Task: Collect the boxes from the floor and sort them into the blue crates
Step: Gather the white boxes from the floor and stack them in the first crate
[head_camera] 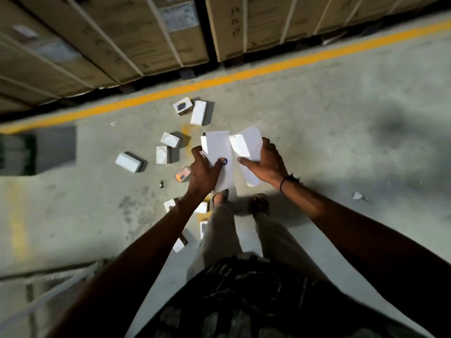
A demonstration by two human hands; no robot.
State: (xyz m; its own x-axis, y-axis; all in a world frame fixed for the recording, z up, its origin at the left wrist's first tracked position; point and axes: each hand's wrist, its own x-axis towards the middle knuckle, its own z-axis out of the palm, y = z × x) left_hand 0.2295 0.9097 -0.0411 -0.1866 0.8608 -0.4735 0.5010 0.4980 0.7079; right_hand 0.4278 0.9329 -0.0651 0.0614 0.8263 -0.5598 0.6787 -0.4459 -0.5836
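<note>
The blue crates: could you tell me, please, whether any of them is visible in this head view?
No, only the concrete floor, scattered boxes and large cardboard cartons show; no blue crate appears.

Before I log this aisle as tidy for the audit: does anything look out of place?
Yes. Small boxes lie scattered at odd angles on the concrete floor below the yellow line, some by the person's feet. The left hand and right hand each hold a white box. No blue crate is visible.

Honestly nothing here is readable. The paper label [179, 17] on the big cardboard carton [117, 37] is just a blur, and the dark scribbles on the next carton [253, 23] can't be made out either.
</note>
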